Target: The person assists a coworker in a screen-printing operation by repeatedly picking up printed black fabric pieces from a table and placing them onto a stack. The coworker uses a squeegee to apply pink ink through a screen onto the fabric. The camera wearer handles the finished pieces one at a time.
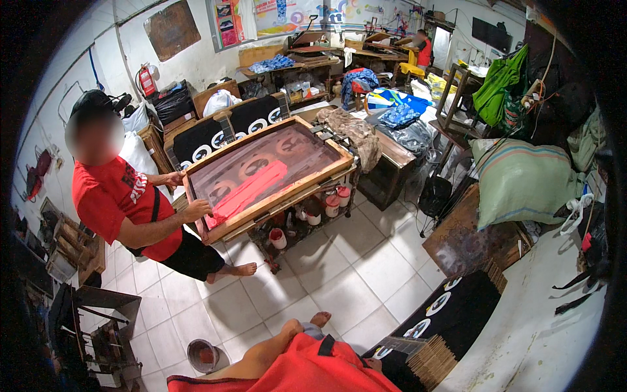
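Note:
My left hand is out of view. Only a sliver of what may be my right hand [373, 363] shows at the edge of my red shirt [307, 369], next to a flat grey tool [398, 344] lying on a black printed cloth [444, 313]; whether it grips anything is hidden. My bare leg and foot [319, 319] stretch over the white tiled floor. Across from me a person in a red shirt [121, 202] holds the near-left corner of a large wooden-framed printing screen [264, 173] smeared with red ink, with both hands on its frame.
Paint tubs [277, 238] stand on the shelf under the screen table. A small bucket [203, 356] sits on the floor by my leg. A striped sack [522, 183] and a wooden board [457, 242] lie at right. Cluttered benches fill the back, and another person [423, 49] works there.

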The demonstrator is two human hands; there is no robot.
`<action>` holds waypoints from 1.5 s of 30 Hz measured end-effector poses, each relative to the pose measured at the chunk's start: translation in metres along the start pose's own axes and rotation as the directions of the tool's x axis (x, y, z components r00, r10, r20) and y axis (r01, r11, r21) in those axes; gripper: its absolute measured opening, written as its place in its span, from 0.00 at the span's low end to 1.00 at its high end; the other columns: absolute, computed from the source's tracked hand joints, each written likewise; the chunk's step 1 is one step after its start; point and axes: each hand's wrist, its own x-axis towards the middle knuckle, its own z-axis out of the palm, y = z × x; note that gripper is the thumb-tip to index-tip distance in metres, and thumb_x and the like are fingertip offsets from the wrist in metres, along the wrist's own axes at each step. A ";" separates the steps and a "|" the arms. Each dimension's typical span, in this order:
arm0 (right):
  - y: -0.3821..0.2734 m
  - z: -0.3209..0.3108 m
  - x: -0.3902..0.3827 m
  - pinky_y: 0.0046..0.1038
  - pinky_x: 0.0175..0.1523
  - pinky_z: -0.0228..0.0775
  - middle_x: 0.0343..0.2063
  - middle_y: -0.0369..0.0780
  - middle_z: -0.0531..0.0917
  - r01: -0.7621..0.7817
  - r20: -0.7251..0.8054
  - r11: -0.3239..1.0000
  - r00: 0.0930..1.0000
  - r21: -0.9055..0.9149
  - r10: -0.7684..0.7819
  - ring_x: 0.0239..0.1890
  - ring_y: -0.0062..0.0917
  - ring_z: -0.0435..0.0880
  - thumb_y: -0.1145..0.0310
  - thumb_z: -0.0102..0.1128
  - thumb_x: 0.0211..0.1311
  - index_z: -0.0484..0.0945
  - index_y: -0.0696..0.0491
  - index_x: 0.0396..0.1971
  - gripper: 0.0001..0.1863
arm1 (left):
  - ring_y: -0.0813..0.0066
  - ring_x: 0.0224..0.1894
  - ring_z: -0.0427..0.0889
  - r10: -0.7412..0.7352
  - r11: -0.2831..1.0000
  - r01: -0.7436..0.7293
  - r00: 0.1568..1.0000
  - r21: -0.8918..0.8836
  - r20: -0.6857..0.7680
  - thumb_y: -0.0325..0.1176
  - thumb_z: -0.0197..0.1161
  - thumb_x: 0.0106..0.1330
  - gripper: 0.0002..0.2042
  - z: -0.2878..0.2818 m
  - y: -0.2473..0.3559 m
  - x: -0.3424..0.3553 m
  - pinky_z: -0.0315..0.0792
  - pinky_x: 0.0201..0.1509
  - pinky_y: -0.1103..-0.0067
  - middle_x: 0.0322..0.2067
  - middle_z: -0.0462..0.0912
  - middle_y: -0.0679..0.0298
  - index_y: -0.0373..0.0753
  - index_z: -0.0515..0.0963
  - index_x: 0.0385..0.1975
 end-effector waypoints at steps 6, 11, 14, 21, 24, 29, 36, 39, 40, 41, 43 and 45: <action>-0.021 -0.010 -0.015 0.24 0.31 0.72 0.23 0.40 0.83 0.044 -0.008 0.997 0.999 0.058 -0.044 0.23 0.24 0.81 0.50 0.65 0.39 0.83 0.51 0.28 0.21 | 0.52 0.43 0.77 -0.003 0.999 0.003 1.000 0.038 0.019 0.38 0.54 0.47 0.17 0.001 -0.003 0.007 0.70 0.45 0.68 0.37 0.78 0.45 0.35 0.79 0.32; -0.036 -0.016 -0.025 0.21 0.26 0.70 0.20 0.37 0.82 -0.091 0.026 0.959 0.996 0.269 0.087 0.19 0.19 0.78 0.59 0.67 0.40 0.82 0.53 0.28 0.16 | 0.54 0.44 0.77 -0.009 0.998 0.007 1.000 0.066 0.029 0.38 0.54 0.48 0.17 0.006 -0.008 0.017 0.71 0.46 0.68 0.38 0.78 0.47 0.35 0.79 0.34; -0.044 -0.021 -0.028 0.21 0.25 0.69 0.18 0.37 0.81 -0.053 0.034 0.976 0.998 0.211 0.046 0.18 0.18 0.77 0.61 0.65 0.43 0.82 0.55 0.29 0.15 | 0.50 0.42 0.77 -0.006 0.999 0.005 1.000 0.046 0.016 0.41 0.55 0.47 0.17 0.009 -0.011 0.020 0.70 0.45 0.65 0.37 0.78 0.47 0.37 0.79 0.33; -0.052 -0.022 -0.025 0.21 0.25 0.69 0.22 0.36 0.82 -0.043 0.046 0.983 0.998 0.176 0.035 0.19 0.18 0.76 0.63 0.61 0.47 0.81 0.54 0.30 0.12 | 0.51 0.43 0.77 -0.030 0.998 0.028 0.999 0.064 0.043 0.43 0.56 0.48 0.18 0.010 -0.012 0.025 0.70 0.46 0.66 0.39 0.78 0.48 0.39 0.79 0.34; -0.055 -0.024 -0.024 0.20 0.28 0.71 0.23 0.35 0.82 -0.036 0.047 0.998 0.998 0.048 0.034 0.22 0.18 0.78 0.62 0.61 0.48 0.81 0.54 0.32 0.13 | 0.51 0.44 0.77 -0.035 0.998 0.032 0.999 0.062 0.037 0.43 0.56 0.49 0.18 0.010 -0.011 0.025 0.70 0.46 0.66 0.39 0.78 0.48 0.39 0.79 0.35; -0.058 -0.028 -0.024 0.21 0.35 0.72 0.25 0.34 0.83 -0.050 0.091 0.996 0.995 0.077 0.043 0.27 0.21 0.80 0.57 0.62 0.47 0.81 0.53 0.32 0.16 | 0.52 0.44 0.77 -0.013 0.997 0.010 0.999 0.073 0.041 0.43 0.55 0.50 0.17 0.010 -0.013 0.028 0.70 0.45 0.66 0.39 0.78 0.48 0.39 0.79 0.35; -0.053 -0.020 -0.019 0.21 0.32 0.71 0.24 0.36 0.82 -0.066 0.036 0.997 0.997 0.040 0.064 0.25 0.20 0.79 0.61 0.64 0.46 0.80 0.57 0.32 0.16 | 0.54 0.45 0.77 -0.077 0.996 0.074 0.996 0.057 0.043 0.41 0.56 0.49 0.17 0.008 -0.009 0.027 0.70 0.47 0.67 0.40 0.78 0.49 0.39 0.79 0.35; -0.055 -0.022 -0.024 0.21 0.30 0.71 0.23 0.37 0.82 -0.097 0.063 0.974 0.994 0.207 0.086 0.23 0.20 0.78 0.62 0.65 0.45 0.80 0.57 0.31 0.15 | 0.55 0.45 0.77 -0.089 0.995 0.088 0.995 0.041 0.039 0.38 0.55 0.49 0.16 0.005 -0.006 0.023 0.70 0.48 0.68 0.41 0.77 0.49 0.38 0.79 0.36; -0.056 -0.022 -0.025 0.22 0.29 0.71 0.23 0.37 0.82 -0.064 0.058 0.971 0.997 0.232 0.052 0.23 0.20 0.78 0.62 0.65 0.44 0.81 0.57 0.31 0.15 | 0.54 0.44 0.77 -0.076 0.997 0.075 0.997 0.023 0.027 0.38 0.55 0.48 0.16 0.005 -0.007 0.023 0.70 0.47 0.66 0.39 0.78 0.49 0.38 0.79 0.34; -0.056 -0.023 -0.027 0.22 0.29 0.71 0.23 0.37 0.82 -0.032 0.051 0.966 0.998 0.257 0.020 0.22 0.20 0.78 0.62 0.65 0.44 0.81 0.56 0.30 0.15 | 0.53 0.42 0.78 -0.062 0.998 0.062 0.998 0.005 0.014 0.38 0.56 0.47 0.15 0.006 -0.008 0.023 0.70 0.45 0.65 0.37 0.79 0.48 0.38 0.80 0.33; -0.054 -0.021 -0.027 0.22 0.29 0.71 0.23 0.38 0.82 -0.017 0.015 0.987 1.000 0.162 0.015 0.22 0.19 0.78 0.61 0.65 0.44 0.81 0.56 0.30 0.15 | 0.52 0.40 0.78 -0.023 1.000 0.023 1.000 0.003 -0.003 0.38 0.55 0.47 0.15 0.009 -0.014 0.026 0.70 0.44 0.65 0.35 0.79 0.47 0.38 0.80 0.31; -0.047 -0.018 -0.023 0.23 0.29 0.71 0.23 0.38 0.82 -0.006 0.015 0.995 1.000 0.104 0.004 0.22 0.20 0.79 0.59 0.64 0.45 0.81 0.55 0.30 0.16 | 0.51 0.38 0.79 0.000 1.000 0.000 1.000 0.003 -0.016 0.38 0.55 0.47 0.14 0.015 -0.021 0.032 0.71 0.42 0.65 0.33 0.79 0.47 0.37 0.80 0.30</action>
